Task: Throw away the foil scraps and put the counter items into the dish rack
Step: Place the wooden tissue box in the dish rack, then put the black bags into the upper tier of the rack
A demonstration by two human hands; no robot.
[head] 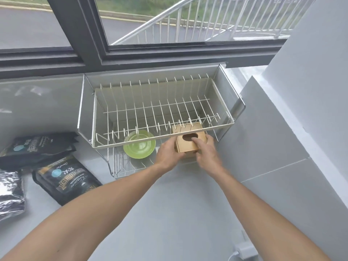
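A two-tier wire dish rack stands against the window ledge. Its upper tier holds nothing. On the lower tier lies a green plate, and right of it a wooden box with an oval hole in its top. My left hand grips the box's left side. My right hand holds its right side, a finger resting at the oval hole. The box sits partly under the upper tier's front rail. Crumpled silver foil lies at the counter's far left edge.
Two black coffee bags lie on the grey counter left of the rack. A white wall block closes the right side. A white charger plug sits near the front right. A window runs behind.
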